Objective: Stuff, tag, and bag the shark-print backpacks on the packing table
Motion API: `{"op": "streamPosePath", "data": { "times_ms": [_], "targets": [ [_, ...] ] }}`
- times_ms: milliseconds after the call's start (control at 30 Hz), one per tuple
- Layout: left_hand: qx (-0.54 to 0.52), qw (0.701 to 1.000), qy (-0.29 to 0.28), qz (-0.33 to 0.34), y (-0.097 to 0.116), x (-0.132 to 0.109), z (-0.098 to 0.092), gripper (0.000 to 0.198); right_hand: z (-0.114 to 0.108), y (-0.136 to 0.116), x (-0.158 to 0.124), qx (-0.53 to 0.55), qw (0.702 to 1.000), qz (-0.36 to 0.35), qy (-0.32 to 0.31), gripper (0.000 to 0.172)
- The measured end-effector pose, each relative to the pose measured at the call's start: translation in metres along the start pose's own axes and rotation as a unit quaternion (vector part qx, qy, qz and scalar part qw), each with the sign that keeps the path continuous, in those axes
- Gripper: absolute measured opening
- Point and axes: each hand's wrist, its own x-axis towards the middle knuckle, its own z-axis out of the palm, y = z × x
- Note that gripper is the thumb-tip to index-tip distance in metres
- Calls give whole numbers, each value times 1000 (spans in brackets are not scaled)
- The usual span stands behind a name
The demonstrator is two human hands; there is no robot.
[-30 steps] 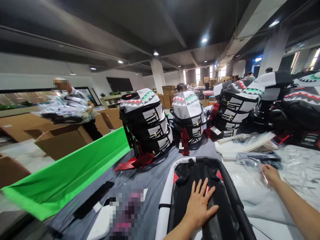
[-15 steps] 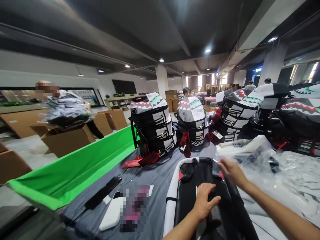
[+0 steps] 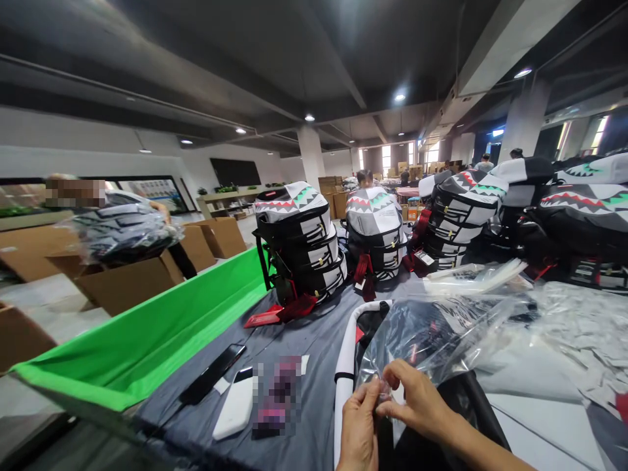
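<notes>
Left hand (image 3: 360, 428) and right hand (image 3: 417, 399) each pinching the edge of a plastic bag (image 3: 432, 333); bag drawn partly over a backpack (image 3: 454, 418) on the table (image 3: 304, 405).

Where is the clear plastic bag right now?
In the head view, low and right of centre: the clear plastic bag is pinched between the left hand and right hand, spread over the black-and-white backpack lying on the grey cloth.
</notes>
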Motion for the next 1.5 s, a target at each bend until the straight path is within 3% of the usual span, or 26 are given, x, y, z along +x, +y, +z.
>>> {"op": "streamPosePath", "data": {
  "times_ms": [133,200,300,367,400,467,533,633,700,767,833,933,1000,1067,1133,1167,1233,1300,1367,1433,1500],
  "targets": [
    [94,992,-9,82,8,-6,0,64,-13,-1,-1,141,989,35,-26,35],
    [194,970,-29,147,14,-2,-2,68,-20,1,7,151,986,64,-21,39],
    [383,884,-55,261,23,5,-5,59,-27,0,21,107,990,84,43,37],
    [466,816,-34,341,28,8,-3,32,-25,-6,26,81,990,81,77,33],
    [486,787,-22,380,30,10,-1,21,-22,-10,28,59,993,69,80,29],
    [498,741,-31,450,34,14,5,30,-20,-18,28,-24,997,17,65,17],
    [488,709,-63,506,41,17,11,29,-27,-22,26,-175,981,-39,67,12],
    [456,683,-62,567,54,17,15,33,-60,-17,23,-348,928,-31,132,14],
    [447,661,-44,602,57,13,15,40,-90,-11,19,-374,908,2,189,20],
    [465,639,-51,611,51,8,16,43,-114,-8,12,-322,918,14,229,26],
    [515,634,-76,572,38,8,16,43,-124,-7,0,-201,949,34,239,32],
    [596,635,-107,479,25,15,15,42,-109,-8,-26,-80,968,65,231,39],
    [590,640,-73,487,32,16,11,41,-90,-4,-47,-150,968,20,199,39],
    [535,642,-5,550,49,9,3,40,-77,3,-66,-277,943,-78,168,35],
    [485,613,34,623,66,-8,-7,41,-78,13,-77,-374,898,-140,186,34],
    [476,585,36,656,71,-17,-13,44,-85,18,-79,-396,883,-135,211,35],
    [486,524,18,699,70,-33,-25,51,-107,26,-78,-379,888,-57,255,36],
    [530,490,-4,692,56,-36,-38,50,-127,31,-73,-265,926,52,264,40],
    [586,501,0,637,36,-29,-53,43,-133,35,-74,-79,959,144,232,45],
    [630,531,21,566,21,-17,-68,43,-122,39,-86,78,955,203,203,47],
    [641,567,46,516,17,-9,-81,51,-99,44,-109,92,951,222,193,41]
  ]
}}
